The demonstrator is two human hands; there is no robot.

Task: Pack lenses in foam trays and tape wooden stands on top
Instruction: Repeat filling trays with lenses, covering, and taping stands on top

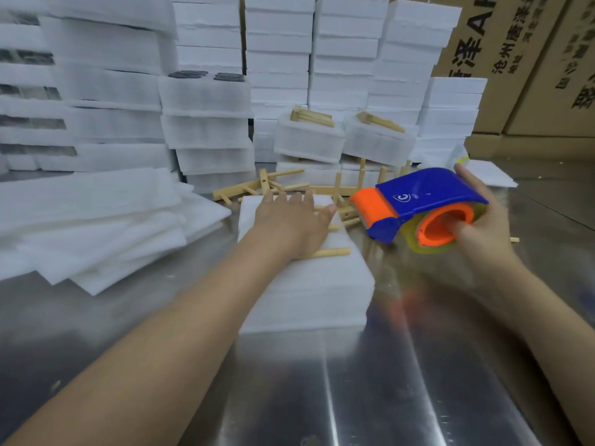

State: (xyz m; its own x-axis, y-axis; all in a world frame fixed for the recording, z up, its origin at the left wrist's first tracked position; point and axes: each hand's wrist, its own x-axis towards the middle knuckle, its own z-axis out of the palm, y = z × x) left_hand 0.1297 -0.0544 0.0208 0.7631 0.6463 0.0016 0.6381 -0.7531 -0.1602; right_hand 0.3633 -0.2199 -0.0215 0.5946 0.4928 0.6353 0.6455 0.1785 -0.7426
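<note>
Seemingly light, stiff wooden stand (pixel 331 252) lies atop a soft, probably dentable foam tray (pixel 315 284) on the bench (pixel 354 397), left hand (pixel 289 217) pressing it flat with straight fingers (pixel 306 199). Right hand (pixel 483 226), fingers curled, grips a tape dispenser (pixel 421 201) just beside.

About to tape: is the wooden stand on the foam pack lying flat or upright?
Lying flat: the wooden stand lies on the foam pack under the left hand, pegs pointing sideways.
</note>
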